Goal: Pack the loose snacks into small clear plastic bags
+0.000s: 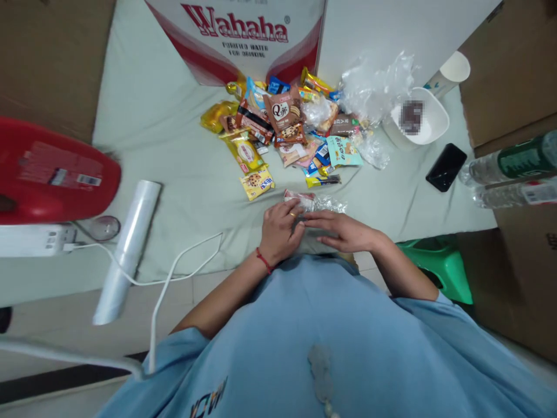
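— What held what, seen from the head camera?
— At centre, a small clear bag [319, 203] held a red-and-white snack. The left hand [278, 229] pinched its end, and the right hand [343, 231] lay flat beside it, fingers spread.
— Any room?
— Bare sheet [174, 133] left of the snack pile [282, 122]. The white bowl [437, 130], upper right, had blurred contents.

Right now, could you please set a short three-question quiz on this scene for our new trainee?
1. Short answer: what lies at the fingertips of the left hand and the right hand?
2. Multiple choice: which wrist wears the red string? A left; B right; C both.
3. True or false: the black phone lies apart from the snack pile.
Key: 1 the clear-wrapped packet; 2 A; 3 true.
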The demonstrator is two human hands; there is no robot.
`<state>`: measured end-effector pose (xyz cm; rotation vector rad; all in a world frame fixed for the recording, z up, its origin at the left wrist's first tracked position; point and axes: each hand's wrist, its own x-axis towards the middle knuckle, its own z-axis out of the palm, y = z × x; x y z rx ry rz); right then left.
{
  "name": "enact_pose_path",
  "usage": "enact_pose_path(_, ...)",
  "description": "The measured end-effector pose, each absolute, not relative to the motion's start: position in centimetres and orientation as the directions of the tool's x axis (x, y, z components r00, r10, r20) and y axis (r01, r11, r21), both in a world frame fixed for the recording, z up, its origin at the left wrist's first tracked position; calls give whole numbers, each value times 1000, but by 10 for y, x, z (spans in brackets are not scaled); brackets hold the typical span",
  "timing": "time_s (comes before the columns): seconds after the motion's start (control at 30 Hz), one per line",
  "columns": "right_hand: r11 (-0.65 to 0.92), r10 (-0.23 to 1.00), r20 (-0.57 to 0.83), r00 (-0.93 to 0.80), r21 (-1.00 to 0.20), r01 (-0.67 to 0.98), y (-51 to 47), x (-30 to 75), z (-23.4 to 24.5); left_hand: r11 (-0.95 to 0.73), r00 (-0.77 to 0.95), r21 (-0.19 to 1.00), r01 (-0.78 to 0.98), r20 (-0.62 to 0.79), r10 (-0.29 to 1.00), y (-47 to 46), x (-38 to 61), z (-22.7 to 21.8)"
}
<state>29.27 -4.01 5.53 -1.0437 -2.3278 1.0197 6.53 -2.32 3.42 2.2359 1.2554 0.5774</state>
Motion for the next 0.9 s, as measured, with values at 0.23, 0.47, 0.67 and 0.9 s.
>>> enact_pose_path(0.23, -45, 997, -77, 16, -392, 919, -55, 310, 50, -530, 531, 418, 738, 125, 838, -38, 66, 22)
enact_pose_path(0.47, 46, 997, -19, -72, -595, 802, -23, 270, 83, -511, 494, 378, 772, 149, 857, -37, 72, 23)
enact_pose_path(0.67, 133, 956, -173, -237, -465, 875, 17, 202, 72, -579, 627, 441, 686, 47, 778, -28, 54, 35)
enact_pose_path(0.9, 316, 935, -17, -355, -415, 853, -5, 192, 53, -553, 567, 599, 579, 191, 801, -47, -14, 29)
